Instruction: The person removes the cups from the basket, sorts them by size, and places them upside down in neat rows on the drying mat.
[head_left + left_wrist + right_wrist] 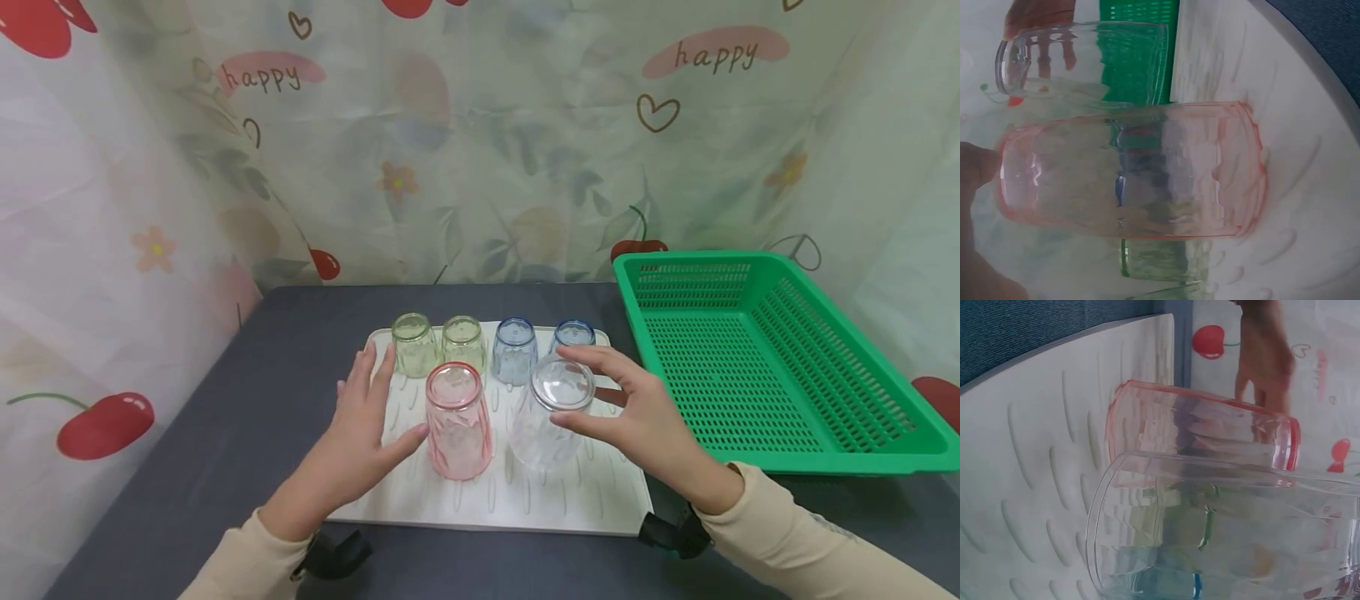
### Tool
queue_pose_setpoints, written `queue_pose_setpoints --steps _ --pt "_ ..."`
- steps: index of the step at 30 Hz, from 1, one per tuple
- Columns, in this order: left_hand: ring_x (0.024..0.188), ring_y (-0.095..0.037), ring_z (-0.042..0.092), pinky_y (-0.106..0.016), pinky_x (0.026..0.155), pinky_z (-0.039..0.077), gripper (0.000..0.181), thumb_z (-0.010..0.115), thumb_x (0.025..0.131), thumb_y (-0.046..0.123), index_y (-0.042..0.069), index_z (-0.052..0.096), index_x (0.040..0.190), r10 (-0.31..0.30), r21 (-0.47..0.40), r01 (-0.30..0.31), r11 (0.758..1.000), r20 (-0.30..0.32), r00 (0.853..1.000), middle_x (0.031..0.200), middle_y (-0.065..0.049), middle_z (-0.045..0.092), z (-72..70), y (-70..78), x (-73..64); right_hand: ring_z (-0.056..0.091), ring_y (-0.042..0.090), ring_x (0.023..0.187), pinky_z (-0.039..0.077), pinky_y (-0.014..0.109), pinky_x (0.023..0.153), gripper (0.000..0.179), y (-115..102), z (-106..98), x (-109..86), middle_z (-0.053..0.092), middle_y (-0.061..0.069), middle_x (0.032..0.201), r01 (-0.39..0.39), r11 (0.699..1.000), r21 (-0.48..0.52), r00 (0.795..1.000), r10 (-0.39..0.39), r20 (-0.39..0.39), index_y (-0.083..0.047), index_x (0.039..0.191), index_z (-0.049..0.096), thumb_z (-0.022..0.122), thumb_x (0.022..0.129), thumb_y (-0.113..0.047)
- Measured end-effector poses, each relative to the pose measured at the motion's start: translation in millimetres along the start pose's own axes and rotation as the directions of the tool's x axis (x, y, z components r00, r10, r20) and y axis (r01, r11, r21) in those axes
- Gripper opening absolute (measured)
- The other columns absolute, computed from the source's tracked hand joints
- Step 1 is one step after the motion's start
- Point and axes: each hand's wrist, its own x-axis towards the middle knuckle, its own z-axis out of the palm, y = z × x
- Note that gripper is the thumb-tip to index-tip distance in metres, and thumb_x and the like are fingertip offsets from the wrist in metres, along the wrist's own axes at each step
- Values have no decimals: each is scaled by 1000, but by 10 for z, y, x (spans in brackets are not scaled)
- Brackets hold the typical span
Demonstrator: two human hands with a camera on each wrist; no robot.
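Observation:
A tall pink-tinted glass (459, 433) stands upside down on a white ridged drying mat (420, 504). At its left side is my left hand (352, 442), fingers straight and apart; the thumb tip is at the glass near its upturned base, and whether it touches is hard to tell. My right hand (645, 408) holds a tall clear glass (546, 437) near its upturned base, thumb in front and fingers behind. That glass is also upside down and appears to rest on the mat, right of the pink glass (1135, 175).
Behind these, two small green glasses (414, 346) and two small blue glasses (514, 354) stand upside down in a row. A green plastic basket (750, 462) sits at the right on the dark tabletop (255, 400). A printed curtain (480, 167) encloses the back and sides.

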Motion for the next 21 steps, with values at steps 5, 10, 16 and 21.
queue_pose_setpoints --steps 5,10,16,21 --pt "146 -48 -5 -75 106 4 104 63 84 59 7 9 156 -40 137 26 990 103 994 160 -25 -2 171 -138 -20 51 18 125 52 45 91 64 28 30 12 55 -2 136 -10 1000 -10 1000 10 5 -18 135 58 84 76 -22" --pt "145 -49 -2 -75 105 6 105 64 82 63 8 15 156 -62 223 14 975 211 976 160 -26 2 326 -220 -69 50 19 127 51 47 93 64 67 63 30 55 -2 137 -29 999 -27 999 30 21 -20 135 58 83 76 -26" --pt "146 -49 -1 -74 106 2 105 63 80 67 8 18 155 -95 243 16 970 316 944 160 -25 3 375 -254 -120 49 23 128 50 51 94 64 91 95 51 55 1 137 -47 998 -29 998 48 34 -17 135 58 83 77 -27" --pt "145 -50 1 -74 106 3 103 61 82 66 5 19 154 -97 236 7 972 369 924 159 -27 5 380 -302 -152 49 24 128 50 49 94 64 92 118 58 55 2 137 -59 998 -34 997 60 41 -18 135 57 83 77 -28"
